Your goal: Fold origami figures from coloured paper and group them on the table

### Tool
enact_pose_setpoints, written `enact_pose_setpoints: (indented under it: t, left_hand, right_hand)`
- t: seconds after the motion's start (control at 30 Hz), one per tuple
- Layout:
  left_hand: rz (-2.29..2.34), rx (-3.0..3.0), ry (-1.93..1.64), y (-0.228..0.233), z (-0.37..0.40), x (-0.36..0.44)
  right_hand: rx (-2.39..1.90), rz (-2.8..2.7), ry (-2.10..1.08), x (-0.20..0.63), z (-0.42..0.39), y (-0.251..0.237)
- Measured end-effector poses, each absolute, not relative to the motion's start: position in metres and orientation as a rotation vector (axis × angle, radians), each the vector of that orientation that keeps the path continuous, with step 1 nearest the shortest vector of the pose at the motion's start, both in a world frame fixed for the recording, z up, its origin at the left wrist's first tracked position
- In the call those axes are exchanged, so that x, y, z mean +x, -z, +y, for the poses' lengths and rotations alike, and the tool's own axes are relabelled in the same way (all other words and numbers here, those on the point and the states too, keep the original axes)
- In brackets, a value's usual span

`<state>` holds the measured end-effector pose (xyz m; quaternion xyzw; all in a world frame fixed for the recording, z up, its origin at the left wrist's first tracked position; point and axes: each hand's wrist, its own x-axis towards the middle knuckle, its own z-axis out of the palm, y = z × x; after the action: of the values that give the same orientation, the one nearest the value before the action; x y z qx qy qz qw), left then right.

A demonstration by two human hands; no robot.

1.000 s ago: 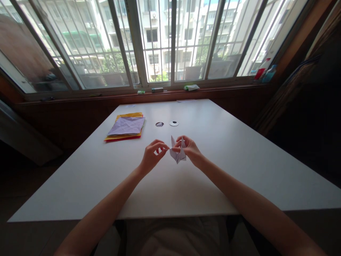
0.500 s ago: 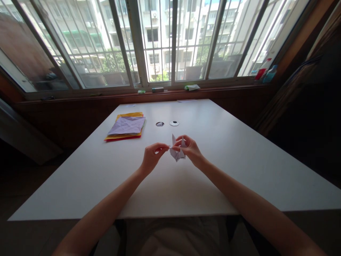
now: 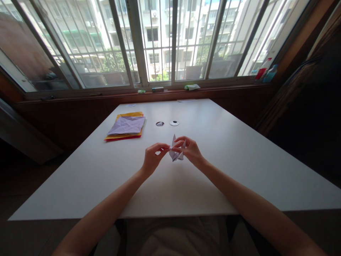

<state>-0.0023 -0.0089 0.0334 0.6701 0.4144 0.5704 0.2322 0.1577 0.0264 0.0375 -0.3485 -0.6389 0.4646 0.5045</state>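
Note:
A small piece of folded lilac origami (image 3: 176, 155) with pointed flaps is held above the white table (image 3: 173, 192). My left hand (image 3: 154, 156) pinches its left side between thumb and fingertips. From the right, my right hand (image 3: 190, 148) grips it too, with thumb and index fingertip close to the left fingertips. One point stands up beside the right fingers and another shows behind them. The right fingers hide part of the folds.
A stack of paper sheets (image 3: 126, 125), lilac on top of orange and red, lies at the table's left. Two round cable holes (image 3: 174, 123) are beyond my hands. Small packets (image 3: 191, 87) and bottles (image 3: 270, 74) stand along the windowsill.
The folded paper has turned slightly in my fingers, and its lower part has shifted a little to the left. Both hands keep their pinch in nearly the same place.

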Motion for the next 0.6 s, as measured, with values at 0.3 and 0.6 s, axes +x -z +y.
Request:
enact_pose_setpoints:
  t: [0.3,0.6]
  left_hand:
    - [1.160,1.758,-1.549,-0.0302,-0.0055,-0.0035]
    - [1.068,1.661,-1.504,-0.0298,-0.0045,-0.0031]
  right_hand:
    - [-0.897,-1.599,-0.953,0.1574,0.0220,-0.0382]
    - [-0.875,-1.602,-1.053,0.1583,0.0221,-0.0396]
